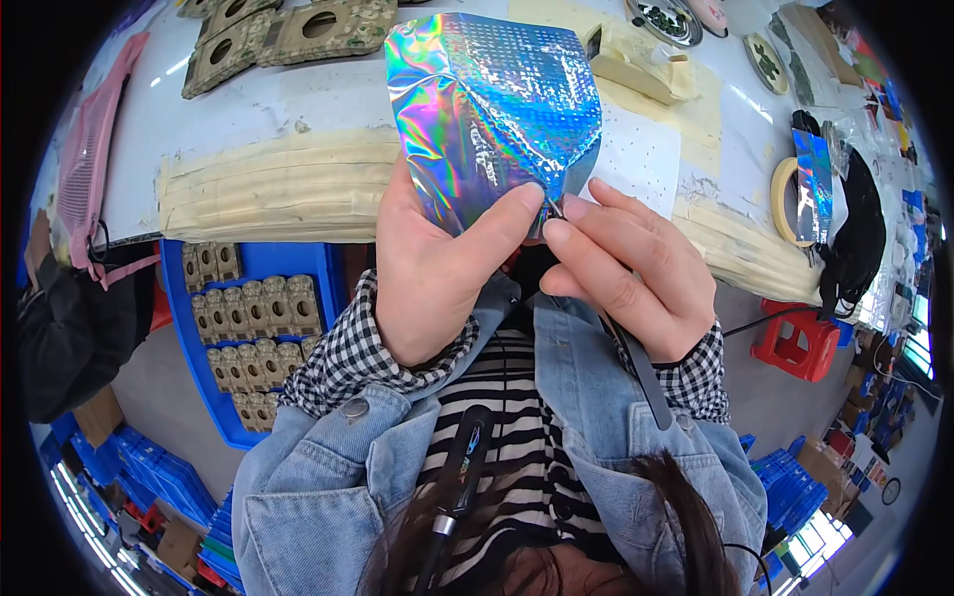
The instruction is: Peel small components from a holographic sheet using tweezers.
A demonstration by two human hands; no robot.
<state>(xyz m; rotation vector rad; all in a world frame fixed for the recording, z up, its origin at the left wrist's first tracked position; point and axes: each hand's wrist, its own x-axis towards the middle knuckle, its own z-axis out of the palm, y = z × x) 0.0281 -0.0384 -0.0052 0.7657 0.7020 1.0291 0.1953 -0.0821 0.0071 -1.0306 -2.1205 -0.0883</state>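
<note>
Left hand clamped on one shiny bag, right hand pinching one dark tool at its corner

The single shiny bag [507, 104] is at 12 o'clock, held up over the table [328, 94]. The left hand [432, 263] grips its lower part, thumb in front; the right hand [636, 263] has thumb and fingers together on the slim dark tool [651, 397], whose tip meets the bag's bottom corner.

One blue tray [181, 298] sits at 9 o'clock with four visible rows of camouflage pouches [273, 366]. More camouflage pieces [323, 35], at least three, lie at 11 o'clock. Two dishes [767, 62] of small green bits stand between 1 and 2 o'clock, one roll of tape [783, 204] between 2 and 3, one red stool [803, 343] at 3, and one pink bag [89, 159] at 10.

The shiny bag blocks part of the table and hides most of the left fingers. Fingertips crowd the tool's tip, so what it touches is hard to make out. The left sleeve [333, 348] overlaps the tray's pouches, leaving their full count uncertain; the 11 o'clock pieces are cut off above.
</note>
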